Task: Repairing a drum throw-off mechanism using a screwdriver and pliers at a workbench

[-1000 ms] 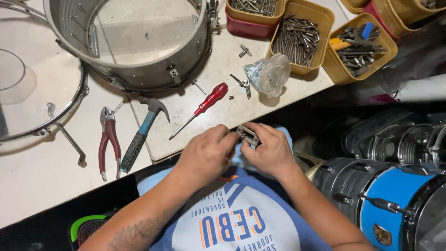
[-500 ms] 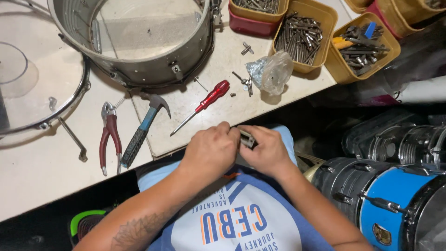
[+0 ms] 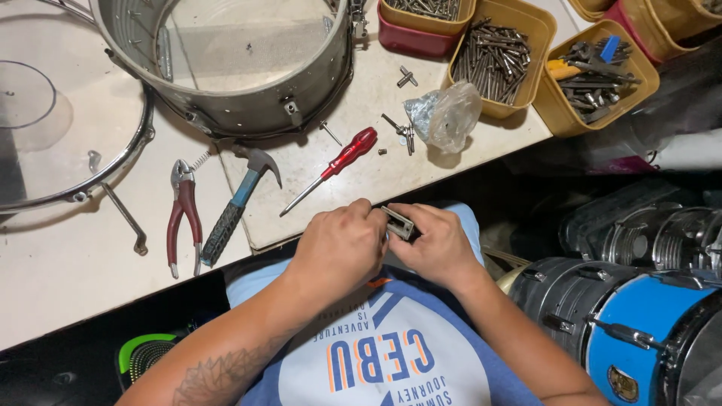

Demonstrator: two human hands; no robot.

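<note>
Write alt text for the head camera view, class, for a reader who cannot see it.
Both hands, left hand and right hand, grip a small grey metal bracket just off the edge of a pale worktable. On it lie a red-handled screwdriver, a claw hammer, red-handled pliers and a bare metal drum shell.

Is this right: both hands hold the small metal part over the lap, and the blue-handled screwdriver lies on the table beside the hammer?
Not quite. The head view shows the screwdriver has a red handle, not blue. The rest stands: the left hand and right hand hold the small metal part over the lap, and the screwdriver lies on the table beside the hammer.
</note>
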